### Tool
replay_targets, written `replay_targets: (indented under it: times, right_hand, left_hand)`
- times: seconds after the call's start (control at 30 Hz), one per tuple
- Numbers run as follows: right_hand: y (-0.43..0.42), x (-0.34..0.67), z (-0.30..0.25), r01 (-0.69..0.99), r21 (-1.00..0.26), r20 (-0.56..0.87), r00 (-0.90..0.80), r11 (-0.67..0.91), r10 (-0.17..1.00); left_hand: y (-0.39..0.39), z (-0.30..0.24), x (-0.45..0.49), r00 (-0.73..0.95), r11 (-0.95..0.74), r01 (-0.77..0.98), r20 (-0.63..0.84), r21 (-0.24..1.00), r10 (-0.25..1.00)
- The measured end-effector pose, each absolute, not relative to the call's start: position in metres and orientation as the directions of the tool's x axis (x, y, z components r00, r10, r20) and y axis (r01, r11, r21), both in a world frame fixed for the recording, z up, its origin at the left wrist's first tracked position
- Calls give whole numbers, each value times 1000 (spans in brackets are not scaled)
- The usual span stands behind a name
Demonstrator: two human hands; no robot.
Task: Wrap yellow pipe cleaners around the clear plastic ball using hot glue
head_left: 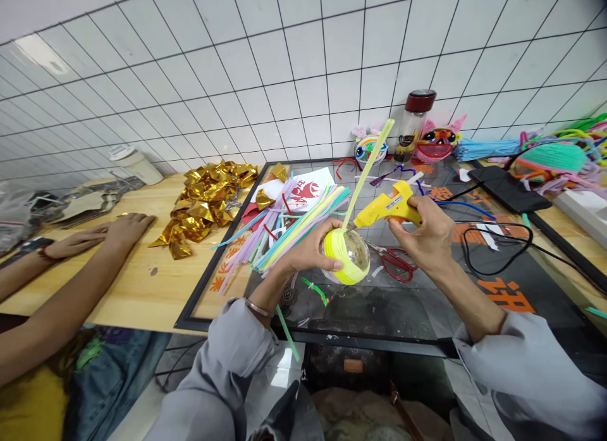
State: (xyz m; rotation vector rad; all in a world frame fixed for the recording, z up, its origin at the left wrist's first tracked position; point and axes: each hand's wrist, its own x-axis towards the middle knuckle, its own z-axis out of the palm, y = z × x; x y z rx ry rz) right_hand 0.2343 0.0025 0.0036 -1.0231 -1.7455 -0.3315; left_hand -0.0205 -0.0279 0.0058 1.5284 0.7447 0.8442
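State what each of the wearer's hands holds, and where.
The left hand grips a clear ball wound with yellow pipe cleaner by its side. The right hand holds a yellow glue gun by its handle.

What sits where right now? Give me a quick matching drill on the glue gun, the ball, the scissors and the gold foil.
Things:
1. glue gun
2. clear ball
3. red scissors
4. gold foil

Places:
A. piled on the wooden table
B. held in the left hand
C. lying on the dark mat
D. held in the right hand

Pairs: 1-D, 2-B, 3-C, 4-A
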Motion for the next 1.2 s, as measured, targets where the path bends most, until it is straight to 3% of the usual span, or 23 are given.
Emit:
replay_targets:
  times: [0.4, 0.73, 1.2]
  right_hand:
    - [0, 233, 6, 766, -287, 849, -75, 575, 523]
    - [-2, 234, 11, 720, -257, 882, -98, 644, 461]
    - [-2, 233, 7, 763, -272, 869, -67, 586, 491]
  left_hand:
    - [-30, 7, -19, 538, -89, -30, 91, 996, 838]
    - [-30, 8, -20, 529, -110, 3, 92, 994, 844]
    - [-29, 7, -20, 528, -108, 6, 89, 994, 845]
